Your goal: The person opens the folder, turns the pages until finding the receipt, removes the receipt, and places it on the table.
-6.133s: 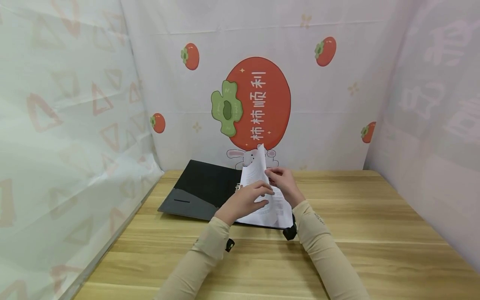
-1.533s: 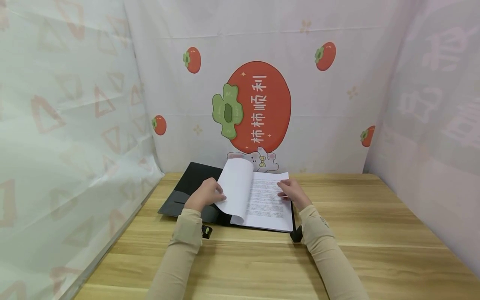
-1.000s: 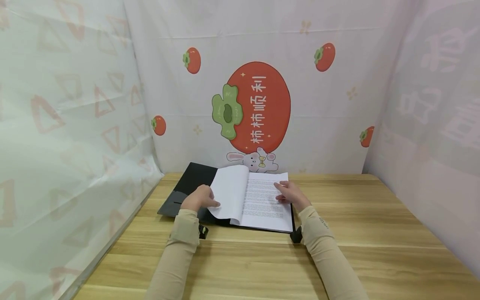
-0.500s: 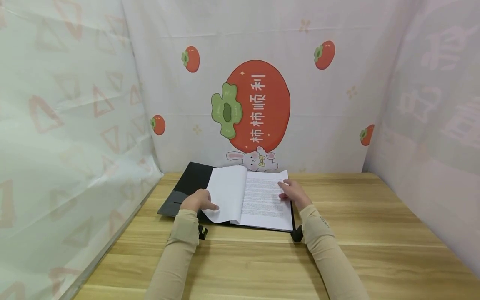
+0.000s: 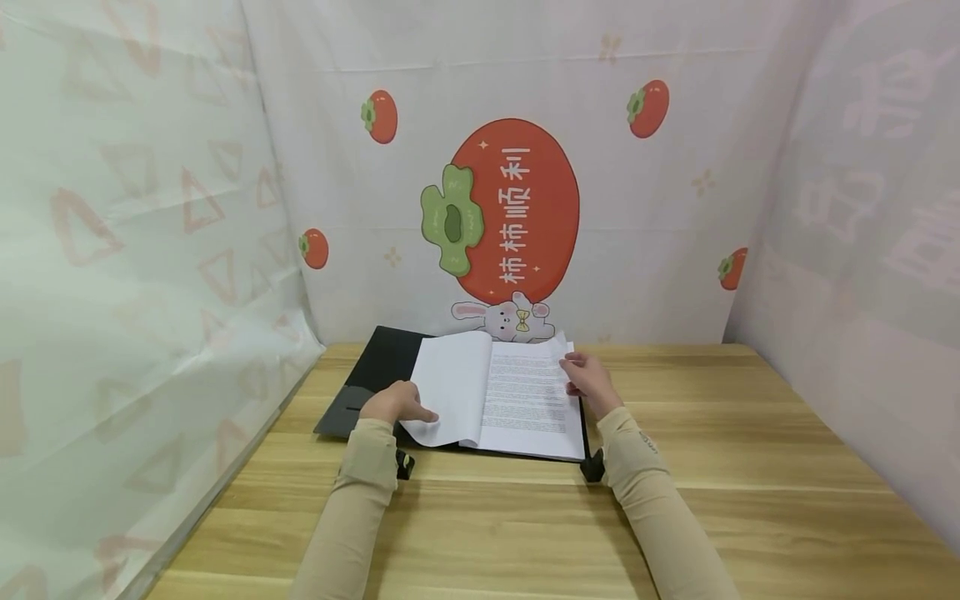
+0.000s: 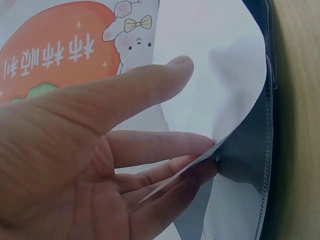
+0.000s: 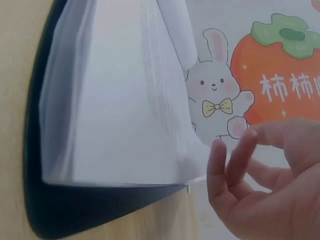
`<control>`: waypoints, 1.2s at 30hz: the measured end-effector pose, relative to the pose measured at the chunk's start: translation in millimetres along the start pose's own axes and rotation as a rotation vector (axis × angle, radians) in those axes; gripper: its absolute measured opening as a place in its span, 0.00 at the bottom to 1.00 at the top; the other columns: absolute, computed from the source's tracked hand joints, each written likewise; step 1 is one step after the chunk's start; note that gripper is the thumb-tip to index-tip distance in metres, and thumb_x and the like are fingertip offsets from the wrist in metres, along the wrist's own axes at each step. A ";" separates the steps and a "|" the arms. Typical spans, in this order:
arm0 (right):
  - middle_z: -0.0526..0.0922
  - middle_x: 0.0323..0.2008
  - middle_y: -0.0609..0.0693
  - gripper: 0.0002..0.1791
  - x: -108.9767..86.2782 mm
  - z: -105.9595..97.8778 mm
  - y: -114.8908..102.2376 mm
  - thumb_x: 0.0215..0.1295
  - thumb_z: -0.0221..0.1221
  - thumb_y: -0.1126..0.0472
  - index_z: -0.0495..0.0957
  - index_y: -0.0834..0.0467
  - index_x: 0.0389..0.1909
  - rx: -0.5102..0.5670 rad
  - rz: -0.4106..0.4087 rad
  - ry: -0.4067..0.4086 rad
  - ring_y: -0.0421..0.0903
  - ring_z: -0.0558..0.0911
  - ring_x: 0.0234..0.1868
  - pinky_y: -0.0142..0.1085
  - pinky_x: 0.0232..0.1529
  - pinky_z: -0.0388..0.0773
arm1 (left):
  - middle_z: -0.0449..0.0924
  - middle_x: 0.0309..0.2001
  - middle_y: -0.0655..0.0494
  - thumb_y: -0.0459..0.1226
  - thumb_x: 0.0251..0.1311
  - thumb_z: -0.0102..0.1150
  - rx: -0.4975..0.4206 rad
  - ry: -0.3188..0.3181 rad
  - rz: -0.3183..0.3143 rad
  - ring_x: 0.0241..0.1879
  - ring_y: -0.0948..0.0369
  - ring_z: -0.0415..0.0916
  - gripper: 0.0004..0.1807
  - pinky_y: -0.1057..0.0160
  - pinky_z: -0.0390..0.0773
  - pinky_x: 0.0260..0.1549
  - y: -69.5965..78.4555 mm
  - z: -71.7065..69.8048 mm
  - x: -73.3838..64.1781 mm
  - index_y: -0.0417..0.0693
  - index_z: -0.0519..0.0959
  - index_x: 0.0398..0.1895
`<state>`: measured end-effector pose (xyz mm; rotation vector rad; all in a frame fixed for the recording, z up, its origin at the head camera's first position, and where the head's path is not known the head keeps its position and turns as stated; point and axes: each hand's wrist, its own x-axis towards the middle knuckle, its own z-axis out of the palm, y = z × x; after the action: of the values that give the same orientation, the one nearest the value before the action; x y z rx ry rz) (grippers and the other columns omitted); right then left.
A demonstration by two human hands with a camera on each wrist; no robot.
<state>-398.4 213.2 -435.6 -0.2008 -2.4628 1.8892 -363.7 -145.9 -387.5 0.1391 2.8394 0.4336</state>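
Note:
A black ring binder (image 5: 381, 360) lies spread on the table, holding a stack of white printed sheets (image 5: 525, 412). Turned sheets (image 5: 452, 379) lie over its left cover, blank side up. My left hand (image 5: 390, 403) rests at their outer edge. In the left wrist view that sheet's edge (image 6: 239, 60) passes between the fingers of the left hand (image 6: 65, 130), with the thumb raised apart. At the upper right of the stack, my right hand (image 5: 591, 382) pinches a lifted page corner (image 5: 558, 342). The right wrist view shows this page (image 7: 125, 115) curving toward the right hand's fingertips (image 7: 218, 155).
Wood-grain table (image 5: 495, 525) extends in front and to the right. A white curtain with a persimmon and rabbit print (image 5: 517, 208) hangs behind, with pale sheeting (image 5: 150, 275) along the left. A grey pocket (image 5: 341, 417) shows on the binder's left cover.
Sheets have been turned leftward and settled flat over the left cover, the left hand moving with them. The right hand's fingers have closed on the top page's upper corner, which now lifts.

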 end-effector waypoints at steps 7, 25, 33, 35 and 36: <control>0.77 0.62 0.67 0.25 -1.6 -8.0 -0.7 0.81 0.55 0.59 0.71 0.67 0.71 0.079 -0.004 0.070 0.38 0.72 0.24 0.31 0.31 0.75 | 0.84 0.48 0.43 0.50 0.63 0.74 0.002 -0.008 0.009 0.48 0.49 0.81 0.26 0.47 0.82 0.50 -1.1 2.1 5.2 0.35 0.82 0.47; 0.79 0.42 0.54 0.19 -1.4 -16.6 8.1 0.76 0.61 0.58 0.80 0.67 0.59 0.046 -0.039 0.068 0.44 0.72 0.28 0.33 0.28 0.69 | 0.84 0.52 0.41 0.51 0.64 0.73 0.016 -0.016 0.005 0.51 0.47 0.82 0.27 0.46 0.82 0.52 -0.3 -1.0 5.8 0.35 0.82 0.50; 0.78 0.40 0.53 0.20 -1.9 -14.1 9.2 0.76 0.61 0.56 0.80 0.66 0.59 0.138 0.041 0.042 0.48 0.71 0.32 0.36 0.34 0.67 | 0.83 0.52 0.42 0.52 0.64 0.72 0.018 -0.025 -0.003 0.52 0.47 0.81 0.28 0.45 0.82 0.53 -1.6 3.9 3.4 0.35 0.82 0.50; 0.79 0.44 0.54 0.20 -1.3 -14.1 8.5 0.76 0.61 0.55 0.80 0.66 0.59 0.147 0.058 0.040 0.49 0.72 0.35 0.36 0.37 0.68 | 0.83 0.52 0.42 0.53 0.65 0.71 0.028 -0.025 0.000 0.51 0.47 0.80 0.29 0.45 0.81 0.54 -1.1 4.7 4.4 0.35 0.82 0.51; 0.79 0.46 0.54 0.21 -1.0 -14.3 8.0 0.77 0.61 0.54 0.79 0.65 0.59 0.148 0.059 0.038 0.49 0.72 0.37 0.37 0.38 0.68 | 0.82 0.52 0.41 0.53 0.65 0.71 0.032 -0.025 0.003 0.52 0.47 0.80 0.29 0.45 0.81 0.54 -0.9 4.9 5.2 0.35 0.82 0.52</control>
<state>-395.3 228.8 -439.5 -0.3048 -2.3057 2.0603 -367.3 -144.8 -393.6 0.1540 2.8225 0.3844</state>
